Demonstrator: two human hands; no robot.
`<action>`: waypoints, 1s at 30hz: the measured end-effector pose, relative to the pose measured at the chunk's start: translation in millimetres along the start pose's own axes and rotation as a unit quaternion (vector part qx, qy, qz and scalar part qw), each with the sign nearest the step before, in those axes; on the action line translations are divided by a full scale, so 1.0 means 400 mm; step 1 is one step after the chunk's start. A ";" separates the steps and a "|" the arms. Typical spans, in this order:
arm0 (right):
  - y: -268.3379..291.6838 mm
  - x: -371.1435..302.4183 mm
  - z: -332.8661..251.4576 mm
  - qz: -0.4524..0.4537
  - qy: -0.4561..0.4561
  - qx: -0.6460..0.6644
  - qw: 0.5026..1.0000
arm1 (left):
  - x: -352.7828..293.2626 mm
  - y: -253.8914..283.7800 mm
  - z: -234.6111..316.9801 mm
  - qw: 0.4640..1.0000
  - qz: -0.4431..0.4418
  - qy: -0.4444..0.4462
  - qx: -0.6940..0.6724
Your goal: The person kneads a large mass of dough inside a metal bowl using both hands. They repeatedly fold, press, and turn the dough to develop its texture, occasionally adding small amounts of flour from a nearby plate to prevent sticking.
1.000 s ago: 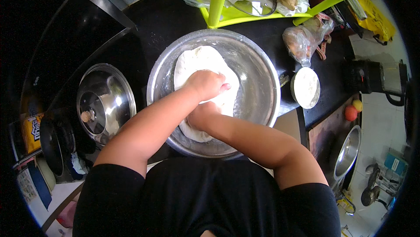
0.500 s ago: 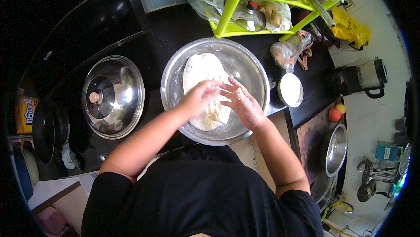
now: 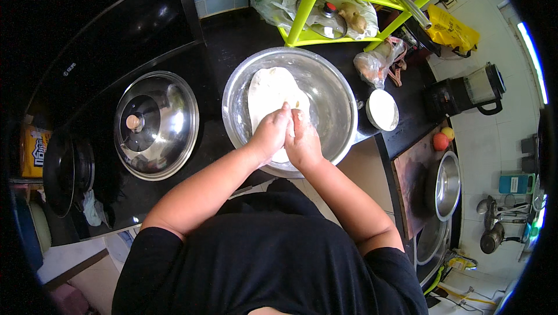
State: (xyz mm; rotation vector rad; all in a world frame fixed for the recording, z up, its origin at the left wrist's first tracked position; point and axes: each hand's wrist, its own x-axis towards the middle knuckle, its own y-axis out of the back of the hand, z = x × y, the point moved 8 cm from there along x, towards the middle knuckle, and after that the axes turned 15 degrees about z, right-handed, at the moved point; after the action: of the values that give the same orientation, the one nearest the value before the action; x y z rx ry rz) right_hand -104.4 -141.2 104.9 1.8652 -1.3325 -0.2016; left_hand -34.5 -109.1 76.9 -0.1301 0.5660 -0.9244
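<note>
A large white lump of dough (image 3: 272,87) lies in the left part of a wide steel bowl (image 3: 330,111), its lower part mostly covered by my hands. Over the dough, my left hand (image 3: 269,136) and my right hand (image 3: 304,142) are brought together, thumbs side by side and fingers pressed in against each other. White residue shows on the fingers of my right hand. Whatever is between the palms, if anything, is hidden, and I cannot tell whether the hands touch the dough below.
Left of the bowl lies a domed steel lid (image 3: 157,126) with a knob. At right are a white bowl (image 3: 382,110), a bagged item (image 3: 375,65) and a blender (image 3: 468,91). A green rack (image 3: 299,15) stands behind. Another steel basin (image 3: 447,187) sits far right.
My hands have gone from loosely crossed, spread fingers to being pressed together, slightly nearer my body. The whole view has shifted a little.
</note>
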 end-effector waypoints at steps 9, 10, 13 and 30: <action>0.000 0.047 0.020 -0.067 0.023 0.050 0.996 | 0.018 -0.020 0.017 0.891 0.017 -0.356 0.282; 0.014 0.049 0.001 -0.096 0.016 0.048 0.994 | 0.042 -0.010 0.022 0.904 0.048 -0.335 0.260; -0.014 0.055 0.021 -0.142 0.093 0.046 0.984 | 0.078 -0.007 0.045 0.910 0.130 -0.263 0.293; 0.010 0.111 0.079 -0.314 -0.183 0.559 0.745 | 0.033 -0.108 0.072 0.816 0.323 -0.374 0.300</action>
State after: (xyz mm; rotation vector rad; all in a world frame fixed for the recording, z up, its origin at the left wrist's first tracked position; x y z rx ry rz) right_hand -105.6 -195.7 100.9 3.4532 -1.0415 -0.1018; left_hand -44.4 -149.2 110.9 0.2611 -0.4298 -0.2848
